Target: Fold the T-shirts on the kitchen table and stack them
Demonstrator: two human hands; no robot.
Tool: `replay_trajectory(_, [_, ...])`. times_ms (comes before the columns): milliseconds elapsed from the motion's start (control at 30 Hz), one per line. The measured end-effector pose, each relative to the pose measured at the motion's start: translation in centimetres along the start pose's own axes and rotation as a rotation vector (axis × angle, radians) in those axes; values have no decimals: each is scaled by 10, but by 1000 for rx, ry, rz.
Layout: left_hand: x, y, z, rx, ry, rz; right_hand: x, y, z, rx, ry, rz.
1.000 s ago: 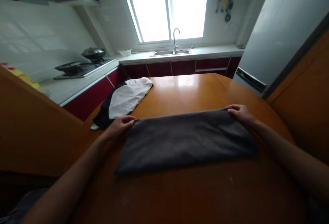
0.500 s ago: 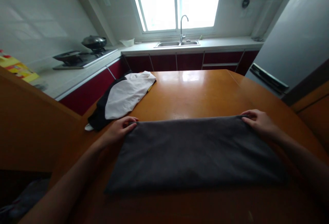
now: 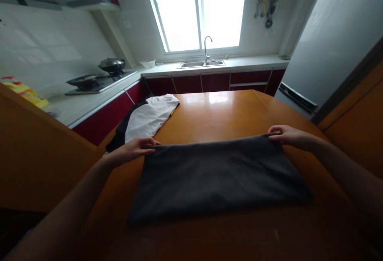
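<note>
A dark grey folded cloth (image 3: 218, 177), perhaps a garment, stretches across the near part of the wooden table (image 3: 215, 121). My left hand (image 3: 139, 149) pinches its far left corner between thumb and fingers. At the far right corner, my right hand (image 3: 283, 134) grips the fabric the same way. The far edge is drawn fairly straight between both hands and looks slightly raised. Beyond my left hand lie white and black clothes (image 3: 149, 117), partly hidden behind that hand.
A kitchen counter with a sink (image 3: 200, 64) runs under the window. To the left are a stove with a wok (image 3: 112, 65) and a yellow bottle (image 3: 25, 91). A grey fridge (image 3: 326, 41) stands at the right, and a wooden panel (image 3: 38, 149) rises at the left.
The camera view has tilted up and shifted. Both hands keep their pinch on the cloth's far corners, and its far edge looks lifted a little.
</note>
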State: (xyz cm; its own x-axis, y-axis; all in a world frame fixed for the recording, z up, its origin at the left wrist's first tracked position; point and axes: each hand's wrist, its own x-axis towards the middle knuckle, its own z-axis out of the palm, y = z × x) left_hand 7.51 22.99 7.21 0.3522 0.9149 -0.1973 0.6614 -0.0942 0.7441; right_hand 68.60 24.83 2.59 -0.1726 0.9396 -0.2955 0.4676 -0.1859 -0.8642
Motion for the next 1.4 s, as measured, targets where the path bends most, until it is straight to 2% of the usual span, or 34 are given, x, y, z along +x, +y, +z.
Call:
replay_trajectory(133, [-14, 8, -8, 20, 16, 32, -16, -4, -5, 48, 5, -111])
replay_trajectory(200, [-20, 9, -11, 43, 68, 65, -25, -7, -6, 68, 42, -198])
replay_trajectory(433, [-58, 24, -18, 46, 387, 135, -73, -29, -11, 81, 388, -423])
replay_trajectory(500, [-70, 30, -19, 32, 488, 159, -90, -37, -13, 133, 444, -501])
replay_trajectory(600, [-84, 35, -19, 19, 618, 219, -108, -43, -16, 189, 453, -587])
replay_trajectory(733, [-94, 40, -17, 1, 731, 268, -120, -44, -16, 220, 497, -611])
replay_trajectory(900, [-111, 60, -13, -39, 758, 320, -136, -51, -16, 297, 549, -694])
replay_trajectory(1067, [-143, 79, -11, -101, 845, 281, -162, -62, -22, 406, 544, -741])
replay_trajectory(1167, [-153, 76, -18, -214, 826, 252, -167, -66, -29, 489, 539, -679])
replay_trajectory(1233, [-148, 67, -22, -332, 734, 222, -157, -65, -33, 519, 504, -595])
replay_trajectory(1300, [-129, 52, -22, -437, 595, 145, -134, -60, -32, 526, 419, -483])
replay_trajectory(1400, [-85, 24, -8, -513, 432, -55, -84, -42, -18, 518, 248, -287])
